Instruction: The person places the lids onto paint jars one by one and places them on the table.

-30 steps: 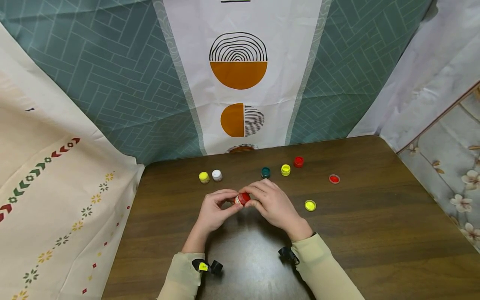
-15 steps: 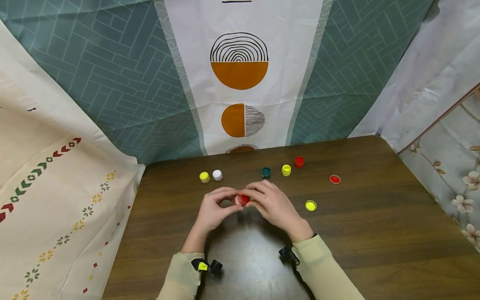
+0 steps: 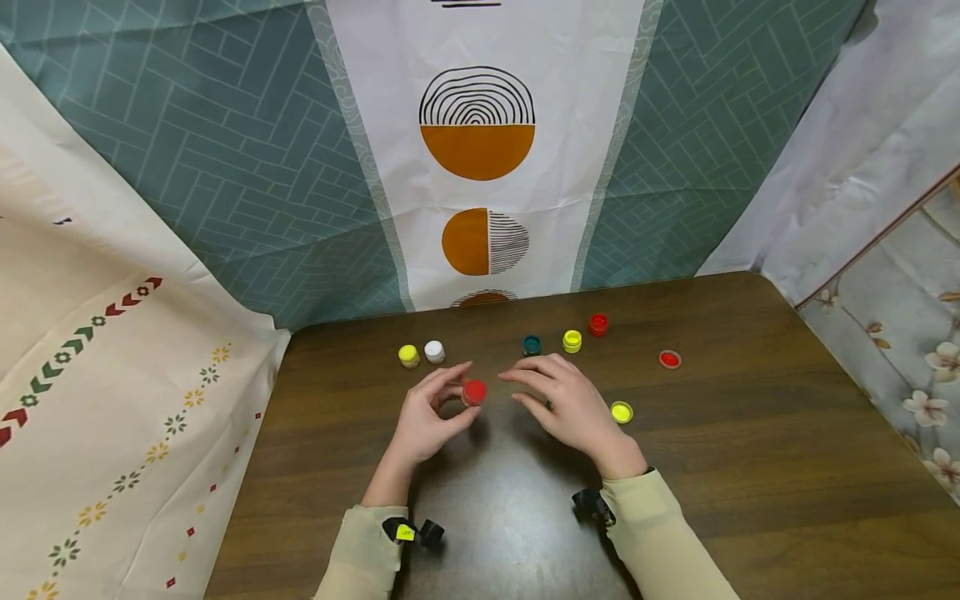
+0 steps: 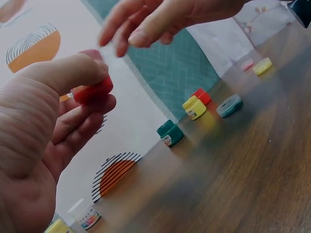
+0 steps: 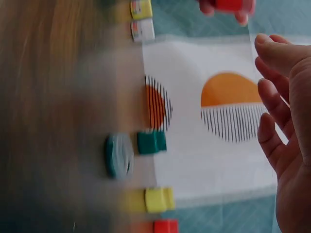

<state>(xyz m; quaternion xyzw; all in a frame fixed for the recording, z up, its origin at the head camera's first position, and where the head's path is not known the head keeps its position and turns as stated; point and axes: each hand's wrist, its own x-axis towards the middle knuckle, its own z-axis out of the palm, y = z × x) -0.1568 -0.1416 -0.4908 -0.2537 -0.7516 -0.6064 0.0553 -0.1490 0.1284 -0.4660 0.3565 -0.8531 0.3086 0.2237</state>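
Note:
My left hand [image 3: 426, 421] holds a small red paint jar [image 3: 474, 392] between thumb and fingers, above the table. The jar's round red top faces up toward the head camera; in the left wrist view the thumb covers part of its red side [image 4: 97, 90]. To the right, my right hand [image 3: 573, 408] is apart from the jar, fingers extended and holding nothing. Beneath the right hand lies a green lid [image 4: 229, 105], mostly hidden in the head view. An open green jar [image 3: 532, 345] stands just beyond the right fingers.
Behind the hands stand a yellow-capped jar [image 3: 408, 356], a white jar [image 3: 434, 352], an open yellow jar [image 3: 572, 341] and an open red jar [image 3: 597, 325]. A yellow lid [image 3: 622, 412] and a red lid [image 3: 670, 359] lie at right on the brown table [image 3: 750, 467].
The right hand has let go of the red jar and moved right, its fingers spreading. The left hand keeps the jar, which has tilted so its red top faces up.

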